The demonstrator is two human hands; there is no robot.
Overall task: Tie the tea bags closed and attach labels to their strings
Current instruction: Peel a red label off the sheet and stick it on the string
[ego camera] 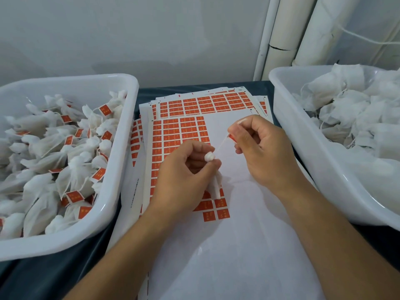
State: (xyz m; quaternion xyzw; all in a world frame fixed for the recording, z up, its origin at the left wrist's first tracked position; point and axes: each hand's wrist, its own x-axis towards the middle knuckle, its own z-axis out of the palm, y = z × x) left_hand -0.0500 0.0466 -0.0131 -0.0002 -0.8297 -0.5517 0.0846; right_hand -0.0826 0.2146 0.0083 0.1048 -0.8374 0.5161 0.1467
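left hand (184,176): centre of the frame, fingers curled, thumb and forefinger pinching the gathered neck of a tea bag (213,180) just under its bunched top.
tea bag: its white tuft pokes up above the left fingertips; the body hangs down below the grip, right of the palm, over the label sheets.
string (221,144): runs taut from the bag's tied neck up and to the right, straight into the right hand's fingertips.
right hand (264,146): right of centre, slightly higher than the left, fingers curled, thumb and forefinger clamped on a label (232,137) at the string's far end.
label: small red piece, mostly hidden by the fingertips; only an edge shows at the hand's left side.
label sheets (184,131): stack of white sheets with rows of red stickers, lying on the dark table (54,273) between the tubs; the right part of the top sheet is bare white.
left tub (116,169): white plastic, left of the frame, full of tied bags with red labels.
right tub (303,137): white plastic, upper right, holding white bags with loose strings.
pipes (287,33): white, upright against the wall, upper right.
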